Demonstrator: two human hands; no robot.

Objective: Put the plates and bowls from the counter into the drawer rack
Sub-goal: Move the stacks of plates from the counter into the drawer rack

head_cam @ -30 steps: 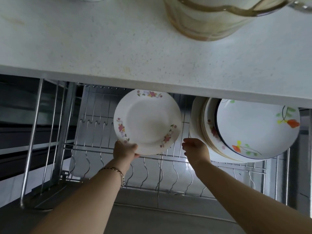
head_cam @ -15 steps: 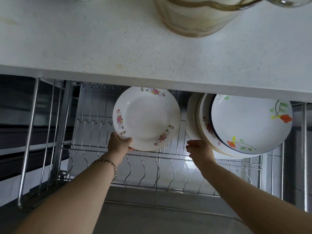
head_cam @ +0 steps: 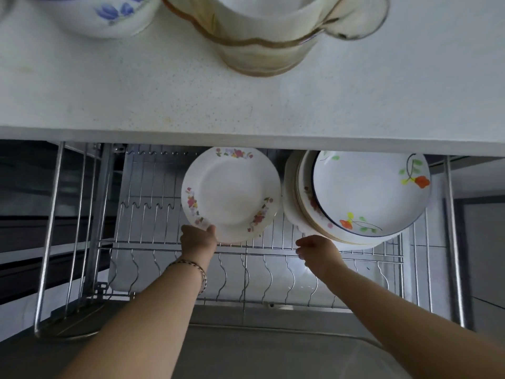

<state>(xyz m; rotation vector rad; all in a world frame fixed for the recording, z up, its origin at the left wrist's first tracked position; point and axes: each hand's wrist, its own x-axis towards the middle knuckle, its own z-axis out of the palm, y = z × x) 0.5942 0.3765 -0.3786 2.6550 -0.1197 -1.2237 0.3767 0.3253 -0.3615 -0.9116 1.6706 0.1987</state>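
- Your left hand (head_cam: 199, 240) pinches the lower left rim of a white plate (head_cam: 231, 194) with pink flower sprays, thumb on its face and the other fingers hidden behind the edge.
- That plate stands nearly upright, its face turned toward you, above the front rail of the wire rack (head_cam: 246, 246) in the pulled-out drawer; whether its bottom edge sits in a slot cannot be told.
- A thin bracelet (head_cam: 194, 269) circles your left wrist, just below the gripping hand.
- Your right hand (head_cam: 318, 253) hangs just beneath a stack of plates (head_cam: 363, 195), fingers loosely curled and holding nothing; whether the fingertips touch the lowest rim cannot be told.
- The stack leans upright at the right end of the rack, close beside the held plate with a narrow gap between them; its front plate shows a dark blue rim line and orange flowers with green leaves.
- Wavy wire dividers run along the rack's front row below both hands, and the slots to the left of the held plate stand bare.
- The white speckled counter (head_cam: 164, 86) juts out over the drawer, hiding the upper edges of the plates.
- On the counter a white bowl with blue flowers (head_cam: 109, 15) stands at the left, and an amber glass bowl (head_cam: 267, 47) with a wavy rim, holding a white bowl, stands near it at the centre.
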